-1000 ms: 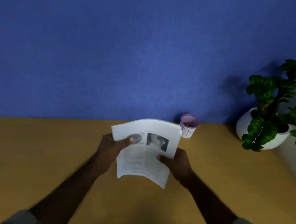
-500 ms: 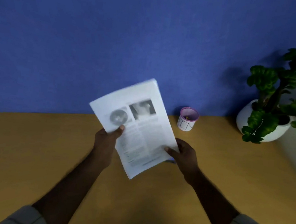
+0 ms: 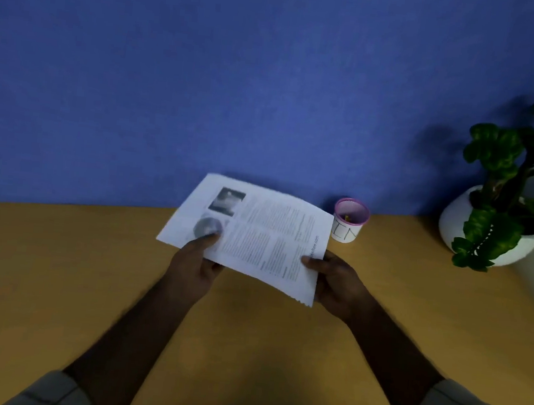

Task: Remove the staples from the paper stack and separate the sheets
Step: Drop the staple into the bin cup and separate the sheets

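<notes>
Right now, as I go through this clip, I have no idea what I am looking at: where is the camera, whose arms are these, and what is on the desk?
No machine here: a person wears one wide-angle camera on the head, looking forward and down, so the arms reaching in from below are their own. The left hand and right hand each grip an edge of a printed paper stack, held above the wooden desk, turned sideways. On the desk by the blue wall stand a small pink-rimmed cup and a potted plant. No staple is visible at this sharpness.
</notes>
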Tool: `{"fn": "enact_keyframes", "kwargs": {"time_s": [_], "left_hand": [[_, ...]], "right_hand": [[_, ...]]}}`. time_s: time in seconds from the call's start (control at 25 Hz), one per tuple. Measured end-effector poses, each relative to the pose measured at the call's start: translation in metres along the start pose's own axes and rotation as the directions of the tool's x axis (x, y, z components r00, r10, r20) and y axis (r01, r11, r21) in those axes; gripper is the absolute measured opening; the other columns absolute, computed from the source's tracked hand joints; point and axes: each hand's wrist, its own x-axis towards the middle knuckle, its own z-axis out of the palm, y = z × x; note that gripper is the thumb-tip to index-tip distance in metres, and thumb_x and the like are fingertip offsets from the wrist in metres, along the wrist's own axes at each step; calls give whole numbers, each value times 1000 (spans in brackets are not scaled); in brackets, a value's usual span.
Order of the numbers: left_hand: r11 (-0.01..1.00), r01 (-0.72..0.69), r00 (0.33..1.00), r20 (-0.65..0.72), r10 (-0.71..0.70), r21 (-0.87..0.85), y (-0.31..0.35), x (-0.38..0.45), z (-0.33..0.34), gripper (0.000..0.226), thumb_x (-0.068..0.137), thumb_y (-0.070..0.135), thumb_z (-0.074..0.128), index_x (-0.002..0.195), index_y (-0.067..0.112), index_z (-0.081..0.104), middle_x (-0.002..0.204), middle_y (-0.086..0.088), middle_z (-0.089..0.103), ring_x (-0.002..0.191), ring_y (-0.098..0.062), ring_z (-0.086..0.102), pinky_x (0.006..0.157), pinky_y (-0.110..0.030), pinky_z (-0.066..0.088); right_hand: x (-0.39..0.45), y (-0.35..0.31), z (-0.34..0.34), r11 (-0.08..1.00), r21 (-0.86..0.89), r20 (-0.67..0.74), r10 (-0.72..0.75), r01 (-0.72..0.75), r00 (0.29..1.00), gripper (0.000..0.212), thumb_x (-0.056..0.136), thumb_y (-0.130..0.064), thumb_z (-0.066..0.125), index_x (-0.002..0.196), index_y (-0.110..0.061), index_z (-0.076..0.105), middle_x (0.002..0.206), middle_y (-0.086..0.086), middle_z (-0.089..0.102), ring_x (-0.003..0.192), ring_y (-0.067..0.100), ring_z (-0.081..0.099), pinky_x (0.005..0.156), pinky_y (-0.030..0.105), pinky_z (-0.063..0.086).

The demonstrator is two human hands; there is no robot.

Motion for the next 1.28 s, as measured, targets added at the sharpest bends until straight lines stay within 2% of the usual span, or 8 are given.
{"fn": "enact_keyframes", "kwargs": {"time_s": [0.12, 0.4, 0.56, 0.72, 0.84, 0.96, 1.12, 1.28], "left_hand": [[996, 91, 995, -36, -91, 3, 12, 11, -30, 16, 96, 11, 58, 111, 8, 64, 104, -10, 70, 88, -22, 69, 65, -29, 61], [948, 142, 990, -54, -132, 286, 21, 24, -46, 15, 94, 9, 64, 109, 7, 66, 86, -7, 77, 86, -24, 67, 55, -30, 59], [854, 238, 951, 68, -302, 463, 27, 23, -50, 34, 89, 12, 64, 122, 8, 65, 111, -13, 76, 89, -27, 74, 65, -35, 61], [803, 269, 913, 125, -389, 533, 24, 24, -54, 37, 90, 26, 65, 121, 5, 68, 117, -21, 72, 95, -34, 72, 81, -44, 57], [789, 223, 941, 85, -327, 573, 14, 31, -58, 51, 82, 26, 73, 127, 3, 64, 122, -23, 70, 105, -38, 68, 87, -48, 56], [722, 122, 972, 67, -226, 681, 5, 30, -57, 34, 90, 20, 71, 121, 7, 66, 120, -19, 72, 104, -33, 71, 84, -45, 57], [797, -164, 984, 157, 88, 581, -8, 19, -40, 19, 94, 15, 67, 110, 7, 72, 115, -15, 75, 91, -22, 75, 77, -37, 56], [805, -416, 910, 197, 366, 424, -17, 1, -22, 24, 94, 7, 65, 117, 9, 70, 110, -1, 77, 97, -16, 74, 80, -29, 60]], "right_hand": [[-1, -1, -18, 999, -17, 16, 31, -31, 999, 50, 82, 4, 63, 130, -7, 55, 127, 18, 65, 116, 38, 62, 99, 57, 47], [-3, -7, -36, 987, -141, 47, 79, -72, 996, 54, 74, 0, 69, 127, -3, 58, 127, 22, 63, 116, 40, 61, 99, 55, 48], [-4, -12, -43, 988, -81, -37, 127, -129, 991, 47, 82, -8, 71, 127, -6, 58, 123, 20, 67, 111, 40, 64, 89, 54, 53], [-7, -17, -50, 941, -249, 26, 241, -227, 970, 51, 79, -7, 75, 127, -6, 59, 125, 22, 64, 114, 43, 62, 92, 58, 51], [-4, -13, -52, 913, -322, -11, 262, -251, 965, 45, 81, -2, 71, 124, -2, 59, 121, 22, 67, 111, 42, 64, 94, 60, 50], [-5, -8, -48, 870, -447, -98, 183, -208, 978, 37, 80, 0, 70, 117, -4, 64, 114, 15, 71, 104, 37, 68, 93, 59, 51], [-10, -4, -23, 798, -600, -194, -77, -56, 978, 27, 83, 3, 66, 105, -12, 68, 108, 8, 72, 99, 30, 70, 76, 42, 60], [-24, 8, 8, 739, -651, -193, -383, 174, 903, 38, 89, -1, 62, 123, -16, 58, 109, -4, 64, 96, 13, 63, 73, 33, 59]]}}
